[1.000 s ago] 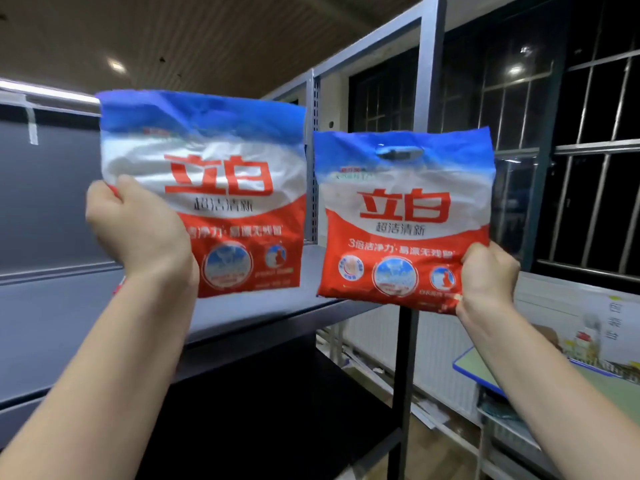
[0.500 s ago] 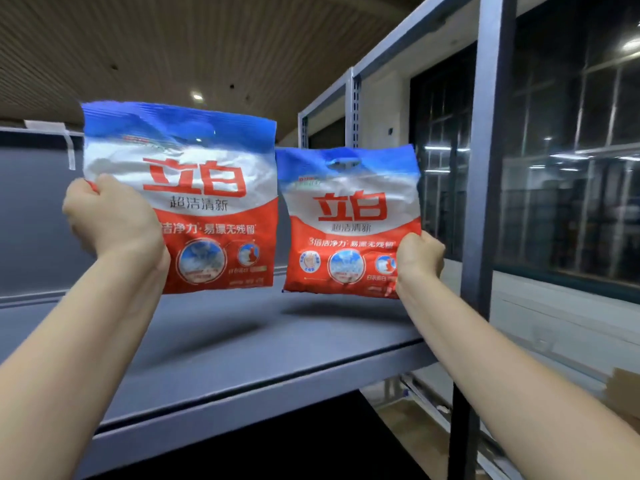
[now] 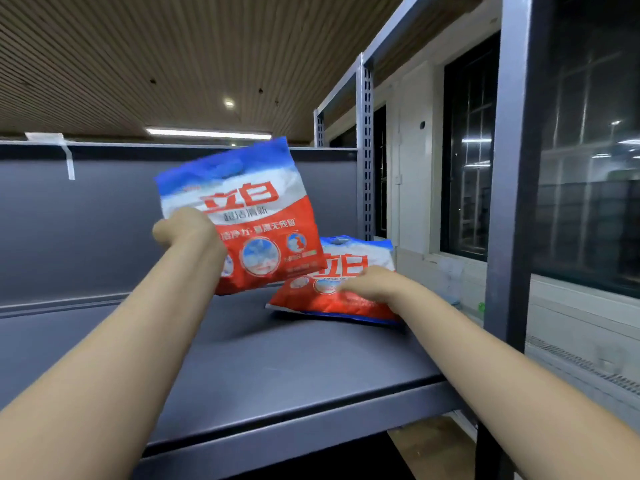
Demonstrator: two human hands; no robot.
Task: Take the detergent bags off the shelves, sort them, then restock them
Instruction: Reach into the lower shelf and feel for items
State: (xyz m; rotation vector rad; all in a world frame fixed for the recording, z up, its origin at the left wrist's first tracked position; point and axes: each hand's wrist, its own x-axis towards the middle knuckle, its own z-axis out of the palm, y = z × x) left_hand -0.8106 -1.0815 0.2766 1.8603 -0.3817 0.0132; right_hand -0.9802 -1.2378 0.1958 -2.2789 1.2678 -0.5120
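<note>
Two red, white and blue detergent bags are over a dark grey metal shelf (image 3: 263, 368). My left hand (image 3: 185, 227) grips the left edge of one detergent bag (image 3: 256, 220), held upright and tilted above the shelf. The second detergent bag (image 3: 346, 271) lies leaning back on the shelf near its right rear corner. My right hand (image 3: 372, 284) rests on top of that bag with fingers laid over its front; whether they grip it is unclear.
The shelf has a grey back panel (image 3: 69, 223) with white tape at its top. A thick upright post (image 3: 509, 202) stands at the front right corner, a perforated post (image 3: 365, 150) at the back right. Barred windows (image 3: 467, 174) lie beyond on the right.
Both bags moved forward over the shelf. The right bag went down from upright in the air to lying on the shelf. The left bag tilted and moved to the right.
</note>
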